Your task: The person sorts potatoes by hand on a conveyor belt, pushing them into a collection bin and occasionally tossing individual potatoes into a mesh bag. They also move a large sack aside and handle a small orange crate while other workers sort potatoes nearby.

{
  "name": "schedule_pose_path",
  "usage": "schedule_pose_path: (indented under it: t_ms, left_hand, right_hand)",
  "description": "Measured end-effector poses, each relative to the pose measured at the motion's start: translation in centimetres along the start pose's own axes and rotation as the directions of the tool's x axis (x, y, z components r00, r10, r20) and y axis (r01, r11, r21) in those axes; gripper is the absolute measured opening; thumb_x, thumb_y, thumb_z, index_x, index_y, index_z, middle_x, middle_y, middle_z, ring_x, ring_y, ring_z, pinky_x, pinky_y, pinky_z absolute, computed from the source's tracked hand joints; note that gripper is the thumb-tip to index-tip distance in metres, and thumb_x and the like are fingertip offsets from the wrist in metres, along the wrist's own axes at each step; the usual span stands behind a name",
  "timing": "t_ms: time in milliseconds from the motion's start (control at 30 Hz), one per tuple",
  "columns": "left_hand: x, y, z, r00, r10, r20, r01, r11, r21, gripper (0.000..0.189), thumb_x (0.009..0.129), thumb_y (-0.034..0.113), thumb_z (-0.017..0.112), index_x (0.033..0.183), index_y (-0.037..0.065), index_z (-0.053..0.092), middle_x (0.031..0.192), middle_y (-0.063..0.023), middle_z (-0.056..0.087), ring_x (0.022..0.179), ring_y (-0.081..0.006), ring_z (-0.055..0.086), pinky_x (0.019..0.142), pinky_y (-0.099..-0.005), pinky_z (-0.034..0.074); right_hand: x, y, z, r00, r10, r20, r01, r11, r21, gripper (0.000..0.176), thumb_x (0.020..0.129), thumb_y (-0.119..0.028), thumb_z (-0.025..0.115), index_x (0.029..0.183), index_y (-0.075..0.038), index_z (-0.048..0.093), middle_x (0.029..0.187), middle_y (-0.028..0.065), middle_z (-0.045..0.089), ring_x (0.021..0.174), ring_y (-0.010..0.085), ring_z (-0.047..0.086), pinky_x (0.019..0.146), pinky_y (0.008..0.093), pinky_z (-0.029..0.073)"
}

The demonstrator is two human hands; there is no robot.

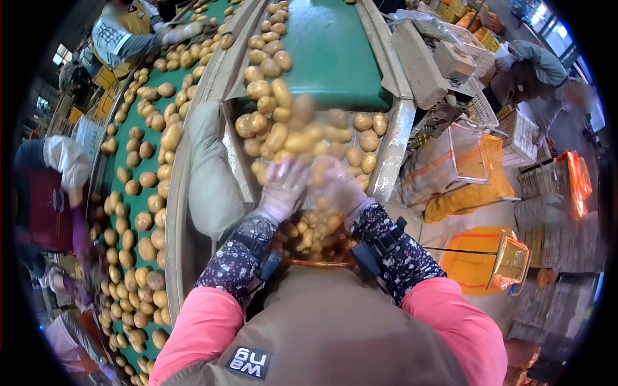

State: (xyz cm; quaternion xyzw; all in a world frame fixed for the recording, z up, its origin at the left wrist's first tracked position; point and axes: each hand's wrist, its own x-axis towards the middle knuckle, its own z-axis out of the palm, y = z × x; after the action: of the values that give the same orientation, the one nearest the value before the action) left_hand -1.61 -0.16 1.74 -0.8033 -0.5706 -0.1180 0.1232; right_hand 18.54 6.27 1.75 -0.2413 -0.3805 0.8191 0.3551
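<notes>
Potatoes [277, 136] lie thick on the metal chute at the foot of a green conveyor belt [331, 58]; a few in the middle are smeared by motion. My left hand [284, 188], in a pale thin glove, rests at the lower edge of this pile with its fingers stretched out. Beside it, my right hand [337, 185], gloved the same way, is blurred, and its fingers do not show clearly. Below both hands, close to my apron, more potatoes [315, 233] fill an opening with an orange rim [322, 263].
A long green belt with many potatoes [143, 220] runs along the left, where people [129, 32] work. A grey stuffed cloth bundle [214, 174] hangs beside the chute. On the right are orange mesh bags on wire frames [473, 251], white crates [518, 138] and a bending person [537, 67].
</notes>
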Motion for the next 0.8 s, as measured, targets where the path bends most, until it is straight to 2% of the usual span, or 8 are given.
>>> schedule_pose_path:
  t_ms: [67,133,200,233,267,433,567,800]
  left_hand:
    - [1.9,0.5,-2.2,0.985,-0.150,0.080,0.156,0.985,-0.076,0.076,0.075,0.035,0.071,0.145,0.023,0.045,0.153,-0.0143,0.034,0.144,-0.0452,0.022,0.114,-0.0693,0.013]
    - [2.7,-0.3,-2.1,0.983,-0.116,0.144,0.129,0.988,-0.081,0.075,0.074,0.037,0.073,0.144,0.033,0.046,0.156,-0.0141,0.032,0.146,-0.0440,0.020,0.112,-0.0725,0.012]
    - [3.0,0.2,-2.9,0.971,-0.099,0.217,0.116,0.991,-0.068,0.075,0.073,0.038,0.076,0.143,0.037,0.048,0.156,-0.0139,0.032,0.145,-0.0425,0.023,0.110,-0.0755,0.014]
    - [3.2,0.6,-3.4,0.967,-0.077,0.241,0.092,0.994,-0.053,0.073,0.075,0.038,0.075,0.143,0.037,0.048,0.155,-0.0140,0.033,0.144,-0.0402,0.026,0.110,-0.0748,0.015]
    - [2.9,0.6,-2.8,0.973,-0.027,0.230,0.042,0.997,-0.062,0.073,0.075,0.038,0.075,0.143,0.038,0.048,0.155,-0.0141,0.033,0.144,-0.0388,0.028,0.110,-0.0744,0.015]
    - [3.6,1.4,-3.6,0.922,0.037,0.387,-0.038,0.999,-0.006,0.072,0.079,0.042,0.072,0.145,0.038,0.045,0.158,-0.0149,0.029,0.146,-0.0361,0.025,0.112,-0.0733,0.011]
    - [3.9,1.6,-4.3,0.901,0.047,0.431,-0.060,0.998,0.016,0.070,0.081,0.044,0.070,0.146,0.037,0.044,0.160,-0.0149,0.026,0.148,-0.0366,0.021,0.112,-0.0732,0.009]
    - [2.8,1.3,-3.7,0.917,0.064,0.394,-0.053,0.998,-0.038,0.064,0.081,0.038,0.072,0.141,0.034,0.052,0.159,-0.0128,0.028,0.147,-0.0354,0.023,0.114,-0.0705,0.009]
  right_hand:
    - [-1.9,-3.5,2.5,0.988,0.092,-0.126,-0.087,0.995,0.043,0.034,0.100,-0.023,0.052,0.132,-0.013,0.047,0.108,0.0036,0.059,0.083,0.0123,0.057,0.071,0.0275,0.051]
    - [-3.1,-7.2,1.4,0.978,-0.170,-0.123,0.121,0.935,-0.333,0.033,0.100,-0.028,0.053,0.130,-0.014,0.050,0.104,0.0039,0.059,0.073,0.0120,0.054,0.062,0.0260,0.048]
    - [-5.3,-11.9,0.3,0.941,-0.297,-0.160,0.269,0.947,-0.178,0.032,0.100,-0.031,0.054,0.127,-0.014,0.053,0.100,0.0049,0.060,0.064,0.0122,0.051,0.053,0.0243,0.043]
    - [-6.8,-14.3,0.1,0.930,-0.283,-0.234,0.325,0.931,0.165,0.031,0.100,-0.032,0.054,0.125,-0.013,0.055,0.099,0.0057,0.060,0.059,0.0126,0.048,0.048,0.0234,0.040]
    - [-7.0,-14.2,-2.6,0.787,-0.496,-0.367,0.435,0.868,-0.240,0.032,0.099,-0.034,0.055,0.123,-0.013,0.056,0.098,0.0062,0.060,0.058,0.0129,0.048,0.047,0.0232,0.039]
    - [-11.4,-15.2,-9.8,0.623,-0.019,-0.782,0.217,0.965,0.150,0.023,0.098,-0.031,0.055,0.108,-0.010,0.058,0.083,0.0074,0.061,0.056,0.0172,0.051,0.042,0.0262,0.038]
    - [-14.5,-7.1,-22.8,0.657,0.088,-0.749,0.108,0.972,0.209,0.021,0.098,-0.029,0.053,0.107,-0.011,0.057,0.087,0.0079,0.062,0.068,0.0233,0.057,0.055,0.0300,0.046]
    - [-12.8,-31.2,-21.2,0.343,-0.560,-0.754,0.621,0.738,-0.266,0.038,0.099,-0.033,0.056,0.125,-0.006,0.054,0.115,0.0142,0.063,0.106,0.0299,0.061,0.094,0.0407,0.055]
